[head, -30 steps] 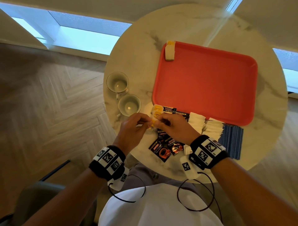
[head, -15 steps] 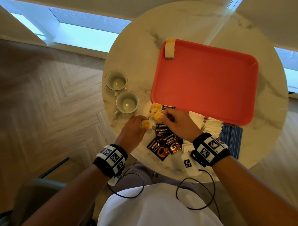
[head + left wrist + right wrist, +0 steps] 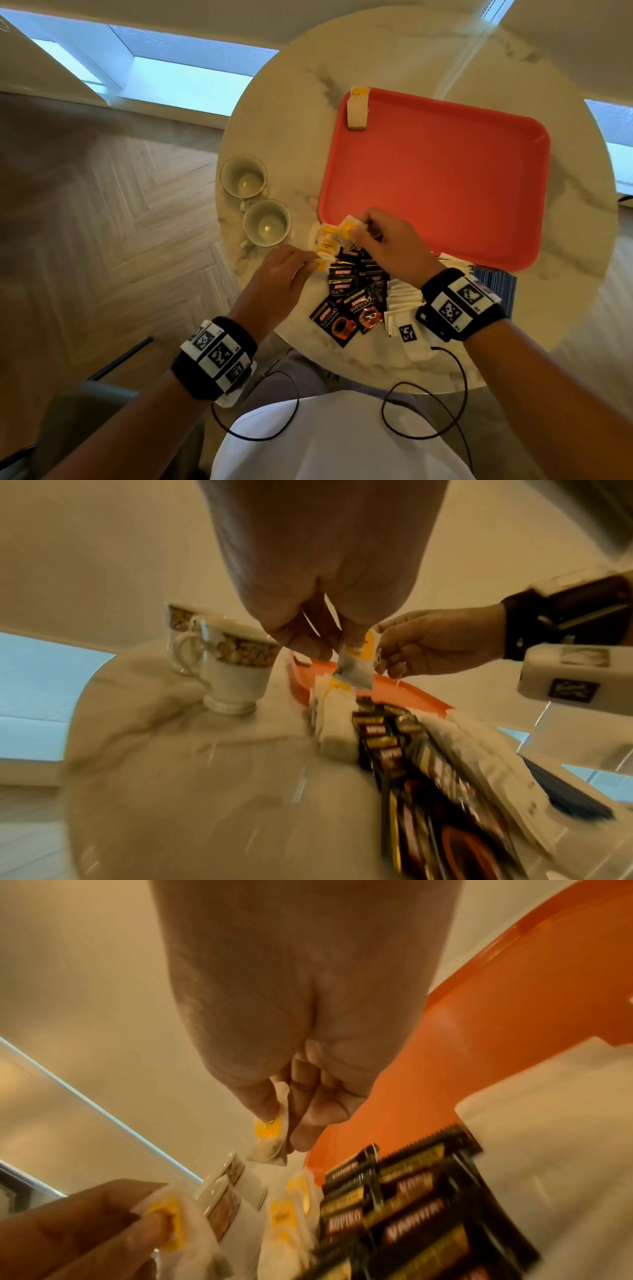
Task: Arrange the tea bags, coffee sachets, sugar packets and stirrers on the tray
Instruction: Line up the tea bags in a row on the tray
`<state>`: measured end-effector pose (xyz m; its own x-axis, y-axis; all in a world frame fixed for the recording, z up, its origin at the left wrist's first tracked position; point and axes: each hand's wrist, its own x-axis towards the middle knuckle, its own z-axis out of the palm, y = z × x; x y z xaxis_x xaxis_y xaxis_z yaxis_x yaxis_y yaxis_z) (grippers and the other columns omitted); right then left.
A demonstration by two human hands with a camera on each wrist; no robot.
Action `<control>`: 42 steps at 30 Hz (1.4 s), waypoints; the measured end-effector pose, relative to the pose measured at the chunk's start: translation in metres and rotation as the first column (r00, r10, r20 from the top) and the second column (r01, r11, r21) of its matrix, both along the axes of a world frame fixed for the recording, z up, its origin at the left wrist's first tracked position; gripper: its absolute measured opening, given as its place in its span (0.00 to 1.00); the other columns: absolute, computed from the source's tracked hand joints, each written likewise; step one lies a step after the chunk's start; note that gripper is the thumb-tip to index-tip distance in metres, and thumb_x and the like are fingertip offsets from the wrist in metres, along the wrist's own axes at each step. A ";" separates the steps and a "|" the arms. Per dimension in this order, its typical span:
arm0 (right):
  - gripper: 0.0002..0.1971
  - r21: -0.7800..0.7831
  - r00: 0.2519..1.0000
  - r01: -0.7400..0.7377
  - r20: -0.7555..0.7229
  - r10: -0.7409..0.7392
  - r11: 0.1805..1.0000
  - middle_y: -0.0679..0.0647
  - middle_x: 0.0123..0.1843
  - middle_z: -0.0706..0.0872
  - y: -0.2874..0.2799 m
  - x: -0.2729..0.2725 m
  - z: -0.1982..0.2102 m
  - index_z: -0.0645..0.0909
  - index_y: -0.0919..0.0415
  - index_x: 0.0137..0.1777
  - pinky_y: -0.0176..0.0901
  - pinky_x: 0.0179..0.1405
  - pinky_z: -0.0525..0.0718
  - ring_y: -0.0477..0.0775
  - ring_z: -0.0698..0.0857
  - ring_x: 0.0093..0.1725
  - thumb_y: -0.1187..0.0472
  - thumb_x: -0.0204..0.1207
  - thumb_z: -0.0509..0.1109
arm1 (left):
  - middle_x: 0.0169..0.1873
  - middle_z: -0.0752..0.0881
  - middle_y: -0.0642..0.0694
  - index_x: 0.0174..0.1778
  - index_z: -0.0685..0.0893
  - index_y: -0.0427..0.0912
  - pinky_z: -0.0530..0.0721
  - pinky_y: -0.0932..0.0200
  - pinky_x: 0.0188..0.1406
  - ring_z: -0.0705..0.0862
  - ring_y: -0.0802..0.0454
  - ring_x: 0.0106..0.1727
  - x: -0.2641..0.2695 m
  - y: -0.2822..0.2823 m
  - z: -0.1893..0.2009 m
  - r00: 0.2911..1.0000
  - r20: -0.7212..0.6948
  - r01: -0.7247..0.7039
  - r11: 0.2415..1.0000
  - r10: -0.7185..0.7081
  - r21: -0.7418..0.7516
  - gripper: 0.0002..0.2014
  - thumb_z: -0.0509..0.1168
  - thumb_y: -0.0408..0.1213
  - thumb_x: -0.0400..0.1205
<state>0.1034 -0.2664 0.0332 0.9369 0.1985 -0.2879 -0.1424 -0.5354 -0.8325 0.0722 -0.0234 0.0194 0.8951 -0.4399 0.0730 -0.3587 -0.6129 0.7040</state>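
On the round marble table (image 3: pixel 308 113) lies a red tray (image 3: pixel 445 178), with one tea bag (image 3: pixel 357 109) leaning in its far left corner. My right hand (image 3: pixel 354 233) pinches a yellow-tagged tea bag (image 3: pixel 346 229) over the tray's near left corner; the right wrist view shows that tea bag (image 3: pixel 270 1137) too. My left hand (image 3: pixel 313 263) pinches another tea bag (image 3: pixel 321 265) just above the table. More tea bags (image 3: pixel 325 240) lie between the hands. Black coffee sachets (image 3: pixel 349 298), white sugar packets (image 3: pixel 400 301) and dark blue stirrers (image 3: pixel 496 284) lie along the table's near edge.
Two patterned teacups (image 3: pixel 243 176) (image 3: pixel 267 222) stand left of the tray, close to my left hand. The table's near edge runs just behind the sachets. Wooden floor lies to the left, and a chair (image 3: pixel 68 428) stands at the lower left.
The hands were together at the tea bag pile. They have parted, each with a tea bag. The right hand has moved up to the tray's near left corner.
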 end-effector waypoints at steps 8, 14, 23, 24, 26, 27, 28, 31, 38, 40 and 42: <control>0.05 -0.082 0.989 0.027 0.145 -0.015 0.996 0.56 0.42 0.89 -0.041 0.087 0.008 0.82 0.55 0.52 0.46 0.39 0.81 0.50 0.85 0.38 0.55 0.85 0.69 | 0.46 0.86 0.41 0.56 0.86 0.34 0.78 0.70 0.42 0.81 0.54 0.42 0.103 -0.049 0.038 0.988 0.152 0.025 0.999 -0.022 -0.020 0.08 0.66 0.34 0.85; 0.12 -0.180 0.978 0.018 0.207 0.020 0.983 0.59 0.44 0.90 -0.059 0.172 -0.015 0.84 0.60 0.54 0.61 0.49 0.86 0.60 0.89 0.45 0.52 0.84 0.67 | 0.47 0.89 0.45 0.55 0.88 0.41 0.77 0.72 0.48 0.84 0.55 0.45 0.191 -0.087 0.031 0.998 0.010 -0.057 0.998 0.057 -0.007 0.09 0.66 0.37 0.83; 0.11 -0.245 0.988 0.043 0.155 -0.005 0.969 0.56 0.47 0.90 -0.054 0.231 -0.058 0.88 0.61 0.58 0.34 0.41 0.75 0.53 0.86 0.47 0.57 0.82 0.70 | 0.56 0.88 0.39 0.59 0.87 0.38 0.79 0.54 0.53 0.84 0.41 0.58 0.259 -0.117 0.006 0.979 -0.196 0.015 0.945 0.052 0.326 0.12 0.61 0.33 0.84; 0.10 -0.253 0.988 0.052 0.152 -0.014 0.966 0.53 0.46 0.88 -0.053 0.232 -0.061 0.87 0.60 0.58 0.29 0.37 0.73 0.51 0.85 0.46 0.57 0.81 0.72 | 0.57 0.87 0.39 0.60 0.87 0.39 0.79 0.55 0.53 0.84 0.41 0.58 0.261 -0.119 0.002 0.974 -0.219 0.016 0.937 0.065 0.350 0.12 0.61 0.33 0.84; 0.10 -0.199 0.989 0.094 0.129 -0.069 0.975 0.50 0.42 0.86 -0.053 0.231 -0.065 0.84 0.59 0.55 0.23 0.33 0.72 0.49 0.84 0.42 0.57 0.77 0.75 | 0.57 0.87 0.40 0.59 0.87 0.41 0.78 0.56 0.52 0.84 0.42 0.58 0.265 -0.121 -0.006 0.961 -0.260 0.010 0.925 0.097 0.381 0.12 0.61 0.35 0.84; 0.12 -0.153 0.987 0.125 0.122 -0.107 0.980 0.51 0.42 0.86 -0.054 0.230 -0.067 0.82 0.59 0.54 0.26 0.34 0.75 0.49 0.84 0.39 0.56 0.76 0.77 | 0.57 0.88 0.40 0.58 0.87 0.42 0.78 0.56 0.51 0.84 0.42 0.58 0.267 -0.122 -0.009 0.955 -0.274 0.001 0.922 0.114 0.387 0.12 0.62 0.35 0.84; 0.13 -0.106 0.982 0.161 0.113 -0.149 0.981 0.53 0.42 0.87 -0.054 0.228 -0.069 0.80 0.59 0.53 0.31 0.36 0.79 0.50 0.85 0.38 0.55 0.75 0.78 | 0.56 0.88 0.40 0.57 0.87 0.42 0.78 0.57 0.49 0.85 0.41 0.57 0.267 -0.123 -0.012 0.950 -0.285 -0.011 0.922 0.131 0.388 0.11 0.62 0.36 0.83; 0.13 0.025 0.963 0.253 0.089 -0.255 0.967 0.58 0.41 0.88 -0.054 0.219 -0.073 0.76 0.60 0.51 0.43 0.35 0.85 0.52 0.88 0.35 0.58 0.77 0.77 | 0.55 0.88 0.40 0.56 0.87 0.42 0.76 0.58 0.47 0.85 0.41 0.56 0.269 -0.125 -0.017 0.937 -0.303 -0.051 0.923 0.176 0.380 0.11 0.62 0.35 0.82; 0.05 0.108 0.944 0.304 0.099 -0.314 0.947 0.58 0.41 0.89 -0.047 0.209 -0.085 0.81 0.58 0.47 0.59 0.43 0.89 0.57 0.90 0.38 0.63 0.75 0.75 | 0.54 0.87 0.41 0.53 0.86 0.43 0.75 0.59 0.45 0.85 0.43 0.53 0.270 -0.123 -0.023 0.932 -0.293 -0.097 0.927 0.212 0.363 0.08 0.64 0.35 0.81; 0.05 0.115 0.937 0.322 0.105 -0.334 0.940 0.56 0.42 0.89 -0.043 0.211 -0.085 0.83 0.57 0.46 0.58 0.43 0.89 0.56 0.90 0.38 0.64 0.75 0.75 | 0.52 0.87 0.41 0.52 0.85 0.43 0.75 0.59 0.43 0.85 0.44 0.51 0.271 -0.123 -0.023 0.931 -0.286 -0.117 0.929 0.225 0.352 0.07 0.64 0.35 0.82; 0.04 0.111 0.935 0.326 0.111 -0.338 0.939 0.54 0.42 0.89 -0.042 0.212 -0.083 0.84 0.57 0.47 0.55 0.44 0.89 0.55 0.90 0.39 0.64 0.75 0.76 | 0.51 0.87 0.42 0.52 0.85 0.43 0.76 0.58 0.43 0.85 0.44 0.50 0.271 -0.124 -0.023 0.932 -0.278 -0.133 0.931 0.234 0.340 0.07 0.64 0.36 0.82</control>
